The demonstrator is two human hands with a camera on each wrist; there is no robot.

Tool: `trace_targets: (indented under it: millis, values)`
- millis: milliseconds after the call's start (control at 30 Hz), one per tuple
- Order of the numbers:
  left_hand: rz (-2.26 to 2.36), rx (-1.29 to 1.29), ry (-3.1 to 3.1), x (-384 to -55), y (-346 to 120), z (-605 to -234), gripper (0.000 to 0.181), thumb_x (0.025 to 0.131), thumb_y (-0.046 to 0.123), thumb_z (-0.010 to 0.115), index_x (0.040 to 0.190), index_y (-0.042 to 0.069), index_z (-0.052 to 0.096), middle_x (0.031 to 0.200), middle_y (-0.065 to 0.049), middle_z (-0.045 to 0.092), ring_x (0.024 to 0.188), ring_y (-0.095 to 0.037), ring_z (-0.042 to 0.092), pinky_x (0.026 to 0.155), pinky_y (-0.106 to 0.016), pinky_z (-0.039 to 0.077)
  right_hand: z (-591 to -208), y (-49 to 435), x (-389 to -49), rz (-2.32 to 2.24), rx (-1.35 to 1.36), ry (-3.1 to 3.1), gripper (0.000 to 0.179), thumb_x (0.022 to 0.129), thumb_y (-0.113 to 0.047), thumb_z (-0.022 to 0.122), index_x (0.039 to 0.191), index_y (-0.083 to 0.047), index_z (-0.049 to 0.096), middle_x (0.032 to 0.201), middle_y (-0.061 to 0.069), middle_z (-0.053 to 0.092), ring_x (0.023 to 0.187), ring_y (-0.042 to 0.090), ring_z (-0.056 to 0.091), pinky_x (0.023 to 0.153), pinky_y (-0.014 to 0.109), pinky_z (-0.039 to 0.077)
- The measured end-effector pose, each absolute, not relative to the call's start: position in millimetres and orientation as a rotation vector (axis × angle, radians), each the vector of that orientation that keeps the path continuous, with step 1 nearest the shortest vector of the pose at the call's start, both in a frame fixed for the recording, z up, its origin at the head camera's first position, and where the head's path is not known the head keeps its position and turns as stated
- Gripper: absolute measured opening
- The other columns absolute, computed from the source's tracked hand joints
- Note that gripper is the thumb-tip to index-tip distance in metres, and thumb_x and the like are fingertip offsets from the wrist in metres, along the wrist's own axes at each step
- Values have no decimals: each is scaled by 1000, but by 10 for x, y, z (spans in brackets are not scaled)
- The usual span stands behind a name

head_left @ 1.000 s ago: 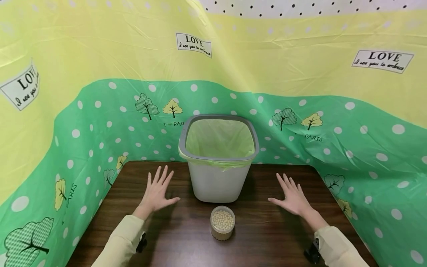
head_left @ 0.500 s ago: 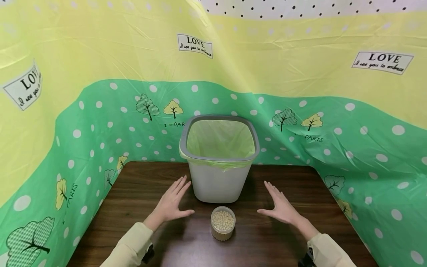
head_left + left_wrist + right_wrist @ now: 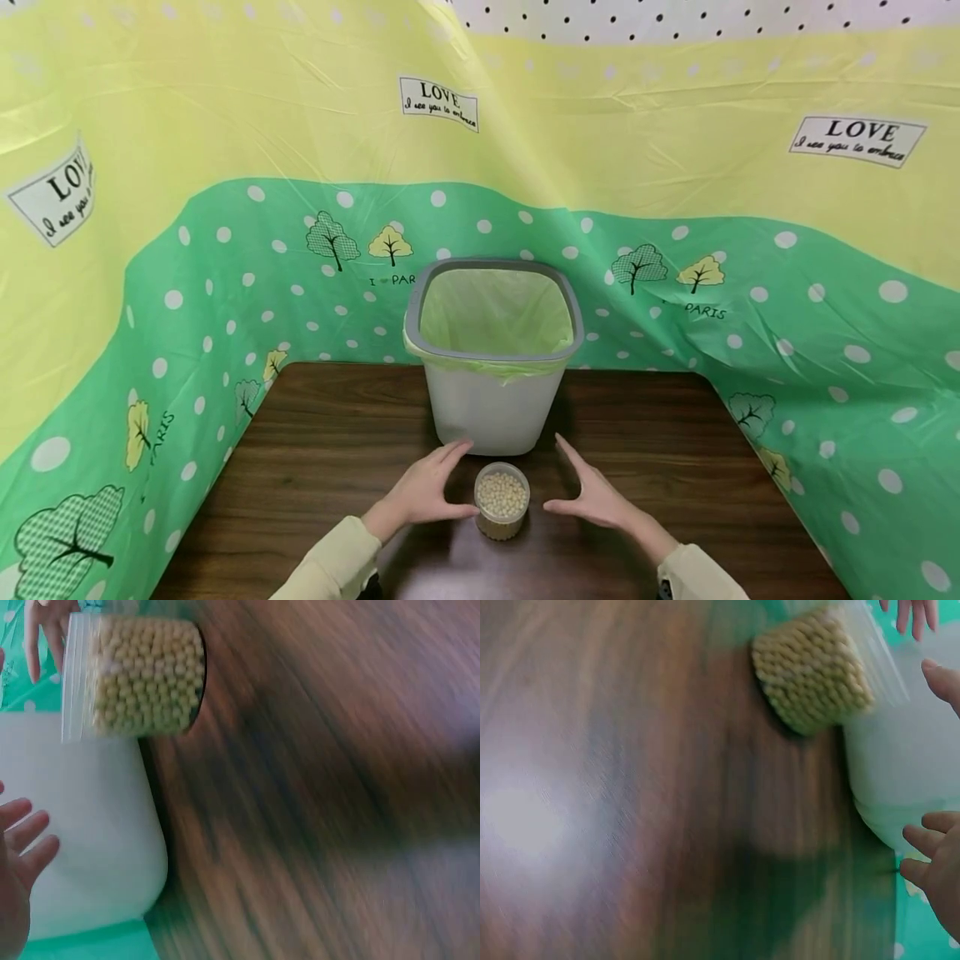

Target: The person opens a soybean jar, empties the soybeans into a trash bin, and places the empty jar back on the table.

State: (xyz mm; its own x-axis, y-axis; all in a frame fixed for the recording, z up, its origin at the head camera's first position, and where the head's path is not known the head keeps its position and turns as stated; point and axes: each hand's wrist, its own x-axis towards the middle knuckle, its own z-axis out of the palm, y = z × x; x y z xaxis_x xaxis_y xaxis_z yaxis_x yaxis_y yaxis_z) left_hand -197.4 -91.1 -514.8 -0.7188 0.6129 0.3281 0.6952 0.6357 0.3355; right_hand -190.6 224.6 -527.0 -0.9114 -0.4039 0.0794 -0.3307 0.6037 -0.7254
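Observation:
A clear round jar [image 3: 501, 523] filled with pale round beans [image 3: 502, 495] stands upright on the dark wooden table, with its top uncovered. My left hand [image 3: 427, 490] is at its left, fingers spread and the thumb tip right at the jar's side. On the other side my right hand [image 3: 595, 497] stands a little apart from the jar, its thumb pointing toward it. Both hands have relaxed, parted fingers and hold nothing. In the left wrist view the jar [image 3: 142, 679] shows beans up to a band below its rim; the right wrist view has the jar [image 3: 817, 671] blurred.
Just behind the jar stands a white trash bin [image 3: 491, 408] with a grey rim [image 3: 495, 265] and a light green bag lining it. A green and yellow patterned curtain [image 3: 300, 317] surrounds the table [image 3: 300, 450] at the back and sides.
Both hands have moved inward and nearer to me, from wide apart beside the bin to either side of the jar. The jar and the bin have stayed in place.

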Motion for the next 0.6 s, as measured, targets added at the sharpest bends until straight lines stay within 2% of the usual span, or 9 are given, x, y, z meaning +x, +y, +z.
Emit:
trace_targets:
  millis: [200, 500, 600]
  values:
    - [-810, -1075, -2790, -1974, -722, -5232, 95, 69, 62, 67, 139, 6, 34, 134, -9, 45, 116, -24, 49, 93, -37, 43, -5438, 2067, -1863, -1242, -701, 2606, 98, 72, -32, 76, 145, -5, 16, 142, 22, 30, 128, 37, 31, 97, 56, 30]
    - [-924, -1054, -2838, -2001, -550, -5381, 101, 62, 62, 71, 137, 4, 36, 124, -5, 51, 106, -17, 54, 87, -31, 46, -5660, 1881, -1855, -1386, -696, 2469, 91, 69, -31, 79, 140, -2, 31, 139, 12, 39, 127, 33, 34, 100, 50, 31]
    - [-974, -1033, -2830, -2007, -521, -5412, 99, 60, 59, 74, 135, 5, 38, 123, -4, 52, 105, -16, 55, 87, -30, 46, -5709, 1838, -1865, -1471, -683, 2409, 87, 68, -28, 80, 138, -4, 34, 137, 9, 42, 126, 30, 36, 101, 43, 32]
